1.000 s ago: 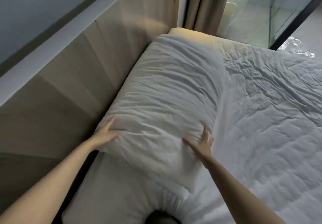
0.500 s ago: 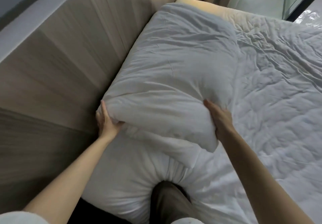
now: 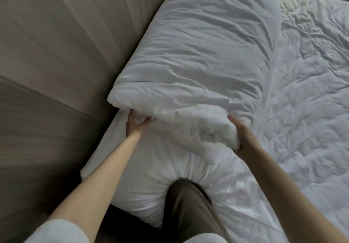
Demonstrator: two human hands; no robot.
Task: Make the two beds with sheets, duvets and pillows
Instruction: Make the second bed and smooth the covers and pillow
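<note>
Both hands have a grip on the near short end of the white pillow (image 3: 198, 63). The left hand (image 3: 135, 127) takes the near-left corner, fingers tucked up under the edge and thumb closing on a fold of the cover. The right hand (image 3: 239, 135) is curled round the bunched near-right corner, with its fingertips sunk out of sight in the cloth. That near end looks raised a little, while the far end rests on the bed.

From the grip the pillow stretches away. Its long axis runs from the hands toward the far side, leaning slightly right, alongside the wooden panel (image 3: 56, 53) on the left. Whether its left edge touches that panel I cannot tell. The hands sit level at the same end, so neither is clearly nearer and all the bulk lies beyond them. I judge the coming move to be a push, shake or shift along that axis, steered evenly by both corners.

Just near of the hands lies what seems a second pillow (image 3: 132, 176), dented by a knee (image 3: 188, 205). To the right spreads the crumpled white duvet (image 3: 302, 110).
</note>
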